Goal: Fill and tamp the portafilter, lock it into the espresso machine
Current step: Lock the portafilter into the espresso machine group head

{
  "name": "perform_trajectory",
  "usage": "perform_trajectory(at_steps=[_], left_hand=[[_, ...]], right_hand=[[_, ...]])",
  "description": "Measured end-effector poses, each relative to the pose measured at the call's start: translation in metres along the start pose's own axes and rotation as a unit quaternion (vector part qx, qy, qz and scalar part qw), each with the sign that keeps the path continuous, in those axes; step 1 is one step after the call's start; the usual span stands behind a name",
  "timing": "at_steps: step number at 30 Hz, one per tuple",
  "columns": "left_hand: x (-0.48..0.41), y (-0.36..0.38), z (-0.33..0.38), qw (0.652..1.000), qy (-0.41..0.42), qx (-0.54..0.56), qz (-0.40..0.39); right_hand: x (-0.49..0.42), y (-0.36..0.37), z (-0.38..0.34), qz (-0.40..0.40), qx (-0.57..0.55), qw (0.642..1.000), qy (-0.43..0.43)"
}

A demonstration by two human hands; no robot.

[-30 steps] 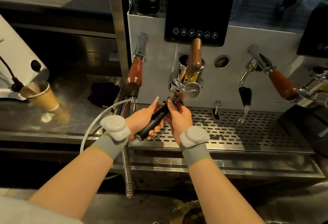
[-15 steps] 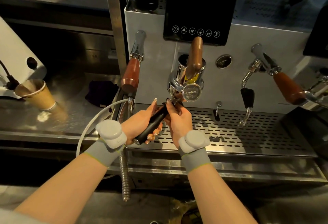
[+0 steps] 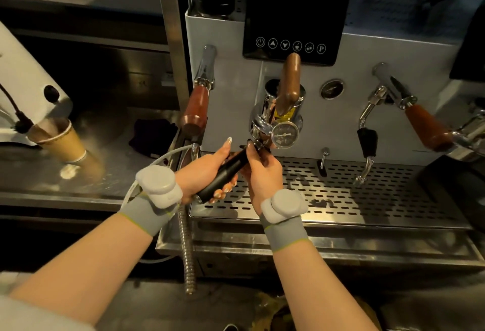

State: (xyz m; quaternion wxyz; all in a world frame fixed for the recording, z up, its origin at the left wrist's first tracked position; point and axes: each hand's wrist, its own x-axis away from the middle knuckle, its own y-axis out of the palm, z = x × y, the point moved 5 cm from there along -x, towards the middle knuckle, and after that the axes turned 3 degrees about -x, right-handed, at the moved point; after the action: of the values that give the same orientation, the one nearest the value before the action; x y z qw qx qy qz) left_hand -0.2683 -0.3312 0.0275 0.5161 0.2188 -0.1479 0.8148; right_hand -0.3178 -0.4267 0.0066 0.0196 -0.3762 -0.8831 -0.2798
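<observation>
The portafilter's black handle (image 3: 227, 172) slants from lower left up to the chrome group head (image 3: 265, 123) of the white espresso machine (image 3: 231, 89). Its basket end sits under the group head, hidden by my fingers. My left hand (image 3: 203, 173) wraps the handle's lower part from the left, thumb raised. My right hand (image 3: 262, 173) grips the handle's upper end just below the group head. A round pressure gauge (image 3: 284, 135) hangs beside the group head, under a brown wooden lever (image 3: 288, 84).
The perforated drip tray (image 3: 367, 194) lies below my hands. Steam wands with brown wooden handles stand left (image 3: 196, 110) and right (image 3: 425, 128). A paper cup (image 3: 56, 139) sits under a white grinder (image 3: 23, 78) at left. A dark cloth (image 3: 152, 134) lies on the steel counter.
Both hands keep their hold on the handle under the group head. The handle's angle looks nearly the same; mostly the view has shifted slightly.
</observation>
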Motion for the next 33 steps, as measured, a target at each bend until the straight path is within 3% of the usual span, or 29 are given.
perform_trajectory(at_steps=[18,33], left_hand=[[0.007,0.004,-0.004,0.997,-0.028,0.074,0.003],[0.003,0.003,-0.006,0.999,0.000,0.038,0.018]], right_hand=[[0.006,0.003,0.006,0.036,0.028,0.997,0.056],[0.011,0.004,0.003,0.061,0.045,0.996,0.037]])
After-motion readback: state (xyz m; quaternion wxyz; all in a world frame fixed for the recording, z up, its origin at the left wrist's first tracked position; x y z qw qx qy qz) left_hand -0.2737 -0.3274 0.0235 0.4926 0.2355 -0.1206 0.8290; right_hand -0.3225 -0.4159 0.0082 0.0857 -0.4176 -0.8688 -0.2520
